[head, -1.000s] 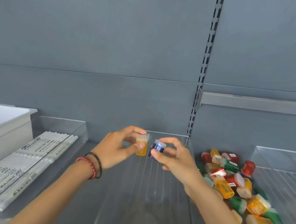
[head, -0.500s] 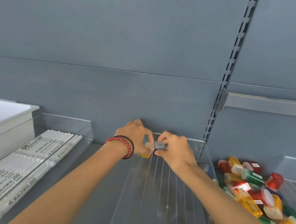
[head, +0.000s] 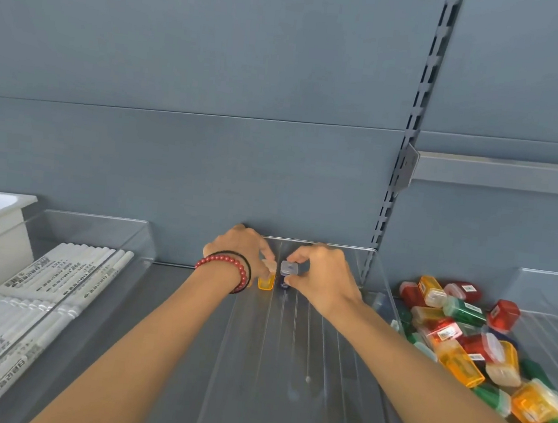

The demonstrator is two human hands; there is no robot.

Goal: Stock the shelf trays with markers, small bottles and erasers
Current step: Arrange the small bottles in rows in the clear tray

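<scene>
Head view: white markers [head: 57, 277] lie left, loose bottles [head: 463, 311] heaped right.

one head-worn wide view, close before the clear middle tray [head: 290, 357], faces forward and down toward the grey back panel [head: 217, 67] behind it.

Grey-blue back panels [head: 200, 65] meet a slotted metal upright [head: 413, 122], evenly lit

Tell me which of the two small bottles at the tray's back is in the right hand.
The dark blue bottle with the grey cap, pinched by the right hand; the orange bottle beside it is held by the left hand.
</scene>
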